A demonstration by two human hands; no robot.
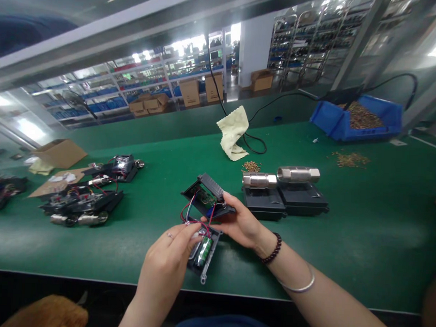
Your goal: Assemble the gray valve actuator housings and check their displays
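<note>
My right hand [242, 221] grips a black plastic housing half [213, 185] by its right side, tilted so that a green circuit board [204, 197] shows inside. Below it, a second housing half [212, 258] holds a green battery [203, 251]. Red, white and blue wires [189, 208] run between the two halves. My left hand [172, 252] is closed over the lower half, its fingertips pinched at the wires near a small white piece; exactly what they grip is partly hidden.
Two closed black units with metal fittings [298, 175] stand to the right. Small screws [251, 166] lie behind them, more fill a blue bin [348, 127]. A pale yellow cloth [234, 133] and black cable [256, 145] are at the back. Several opened units [84, 199] lie left near cardboard [61, 152].
</note>
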